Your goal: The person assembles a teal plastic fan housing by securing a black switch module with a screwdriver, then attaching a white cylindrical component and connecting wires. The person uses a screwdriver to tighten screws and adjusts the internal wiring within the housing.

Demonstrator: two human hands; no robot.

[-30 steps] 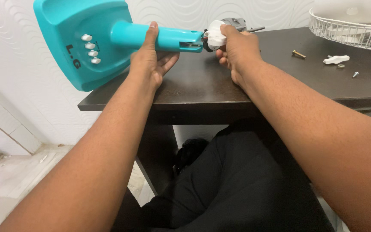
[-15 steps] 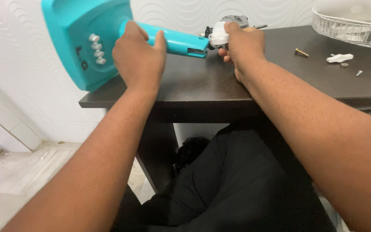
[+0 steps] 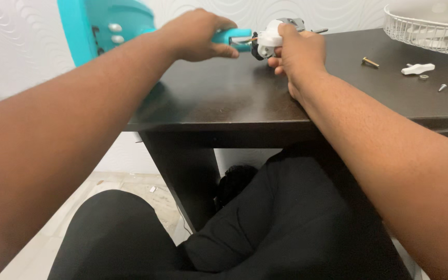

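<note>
1. Nearest the camera, the person's lap in black trousers (image 3: 265,228) fills the bottom of the view, with a pale tiled floor (image 3: 125,192) showing to the left of the legs.
2. Two bare forearms reach forward from the lower corners, up over the front edge of a dark brown table (image 3: 234,103).
3. The right hand (image 3: 296,52) rests near the middle of the table's far side. Its fingers are curled and clamped on a white motor part (image 3: 269,37), with grey metal and a thin shaft sticking out to the right behind the hand.
4. The left hand (image 3: 195,33) is just left of it, palm down, fingers closed over a teal fan neck (image 3: 232,36). Only the neck's end shows past the fingers, and it meets the white motor part.
5. The neck runs left to a teal base (image 3: 94,26), held up on edge beyond the table's left end. Two white buttons (image 3: 114,32) show on its face.
6. To the right on the table, well apart from the hands, lie a brass bolt (image 3: 370,62), a white knob (image 3: 417,68) and a small screw (image 3: 442,87).
7. At the far right corner sits a white wire grille (image 3: 426,33), cut off by the frame.
8. Behind everything is a white wall (image 3: 22,46) with a raised wavy pattern.
</note>
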